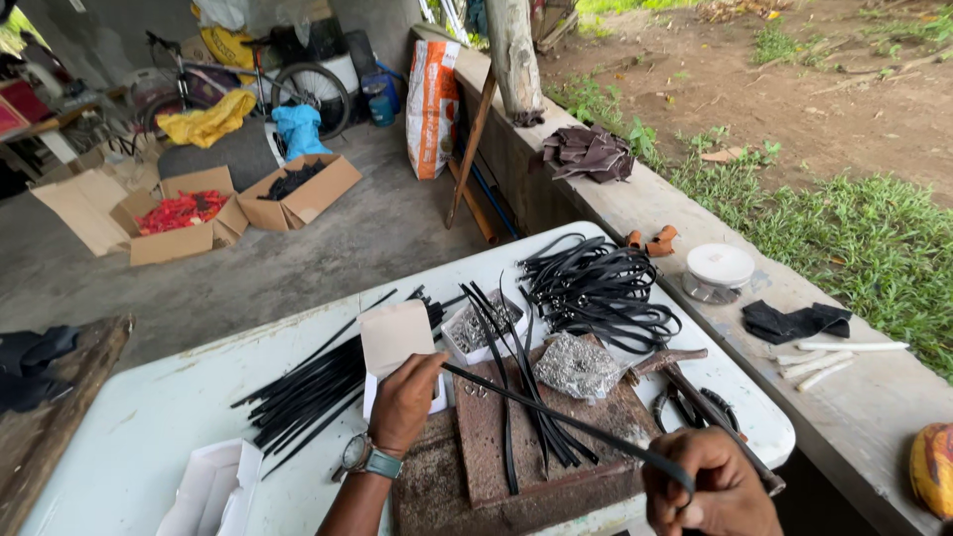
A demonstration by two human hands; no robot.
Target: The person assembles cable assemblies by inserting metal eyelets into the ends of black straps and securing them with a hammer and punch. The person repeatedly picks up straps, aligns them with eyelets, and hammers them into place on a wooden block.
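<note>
My left hand (405,402) pinches one end of a black strap (556,415), right hand (710,486) closed on the other, keeping it taut over the rusty metal block (476,447) | white table (149,417) edge close at right; open room left of the strap bundle (308,392).

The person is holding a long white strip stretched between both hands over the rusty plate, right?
Not quite. The strip is black, not white. The head view shows it stretched between the left hand and right hand over the rusty plate.
</note>
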